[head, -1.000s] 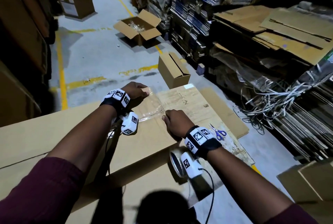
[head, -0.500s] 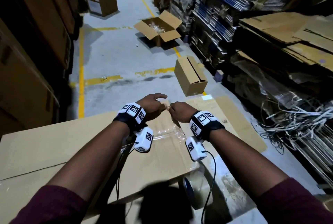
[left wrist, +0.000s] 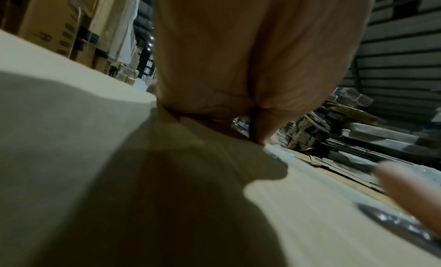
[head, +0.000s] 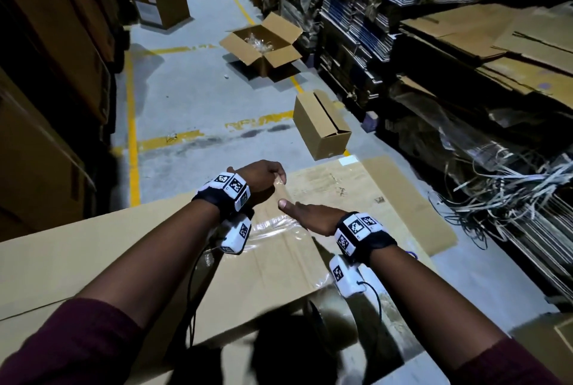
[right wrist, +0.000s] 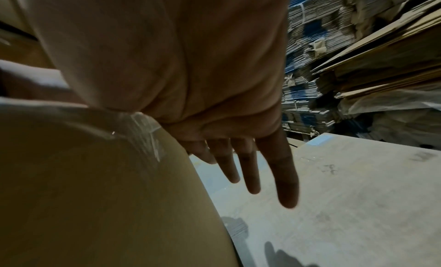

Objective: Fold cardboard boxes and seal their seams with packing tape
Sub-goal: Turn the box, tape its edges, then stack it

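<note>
Head view, right hand [head: 313, 217] now flattened, apart from left hand [head: 262, 178]

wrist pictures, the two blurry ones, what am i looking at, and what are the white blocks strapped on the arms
No machine here: a person is taping a flat cardboard box in a warehouse. The wide picture comes from a camera on their head. The white blocks are small cameras strapped under each wrist, and the checkered squares are markers on the wristbands.

Each blurry picture looks along a palm from one of those cameras. In the left wrist view the left hand rests fingertips on the box, at the far end of a clear tape strip. In the right wrist view the right hand has straight fingers, its edge on the tape, apparently pressing it flat. It holds nothing.

A tape roll lies near the box's near corner. On the floor beyond stand a closed box and an open box.
</note>
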`<action>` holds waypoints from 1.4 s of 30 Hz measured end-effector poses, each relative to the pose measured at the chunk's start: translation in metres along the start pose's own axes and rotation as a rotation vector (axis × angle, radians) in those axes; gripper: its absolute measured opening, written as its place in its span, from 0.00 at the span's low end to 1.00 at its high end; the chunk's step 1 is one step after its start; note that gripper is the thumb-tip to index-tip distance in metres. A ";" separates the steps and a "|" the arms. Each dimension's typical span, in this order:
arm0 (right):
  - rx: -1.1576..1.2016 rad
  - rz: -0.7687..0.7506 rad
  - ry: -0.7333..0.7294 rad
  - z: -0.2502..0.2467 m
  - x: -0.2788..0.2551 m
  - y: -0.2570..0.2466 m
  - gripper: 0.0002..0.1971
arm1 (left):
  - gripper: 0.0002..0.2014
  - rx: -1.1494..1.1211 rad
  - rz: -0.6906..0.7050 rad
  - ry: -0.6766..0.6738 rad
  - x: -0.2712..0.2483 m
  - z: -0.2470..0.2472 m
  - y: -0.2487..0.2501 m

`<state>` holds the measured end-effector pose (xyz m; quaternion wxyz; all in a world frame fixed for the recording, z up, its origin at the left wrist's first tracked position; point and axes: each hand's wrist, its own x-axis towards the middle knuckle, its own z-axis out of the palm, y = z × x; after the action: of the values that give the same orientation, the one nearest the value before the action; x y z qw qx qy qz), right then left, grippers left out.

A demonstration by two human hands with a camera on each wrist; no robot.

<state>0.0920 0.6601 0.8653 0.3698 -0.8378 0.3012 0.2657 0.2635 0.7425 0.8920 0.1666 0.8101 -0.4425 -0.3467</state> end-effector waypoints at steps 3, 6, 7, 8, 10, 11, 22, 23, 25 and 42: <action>0.147 -0.044 0.116 0.010 -0.017 0.035 0.50 | 0.21 0.024 0.036 -0.033 -0.002 0.002 0.006; 0.112 -0.006 0.279 0.023 -0.022 0.096 0.38 | 0.25 0.142 -0.033 0.062 -0.007 0.011 0.013; 0.076 0.040 0.313 0.028 -0.020 0.121 0.35 | 0.25 0.247 -0.099 0.135 -0.012 0.015 0.018; 0.049 0.102 0.348 0.033 -0.017 0.147 0.32 | 0.26 0.368 -0.163 0.186 -0.015 0.021 0.022; -0.001 0.231 0.407 0.038 -0.011 0.190 0.26 | 0.34 0.489 -0.218 0.167 -0.025 0.032 0.035; -0.037 0.279 0.425 0.038 -0.008 0.209 0.24 | 0.38 0.496 -0.216 0.156 -0.031 0.037 0.043; -0.428 0.326 0.454 0.048 0.010 0.313 0.11 | 0.48 -0.091 -0.315 0.445 -0.095 0.131 0.067; -0.445 0.304 0.454 0.047 0.011 0.317 0.12 | 0.46 -0.117 -0.326 0.498 -0.103 0.141 0.068; -0.501 0.239 0.411 0.041 0.010 0.321 0.12 | 0.42 -0.173 -0.326 0.600 -0.122 0.160 0.073; 0.387 -0.687 -0.016 0.006 -0.072 0.136 0.14 | 0.29 -1.102 -0.595 0.820 -0.165 0.296 0.105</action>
<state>-0.0535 0.6130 0.8475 0.5906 -0.8025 0.0450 0.0715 -0.0705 0.8326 0.8124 0.5992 0.7589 0.1308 -0.2188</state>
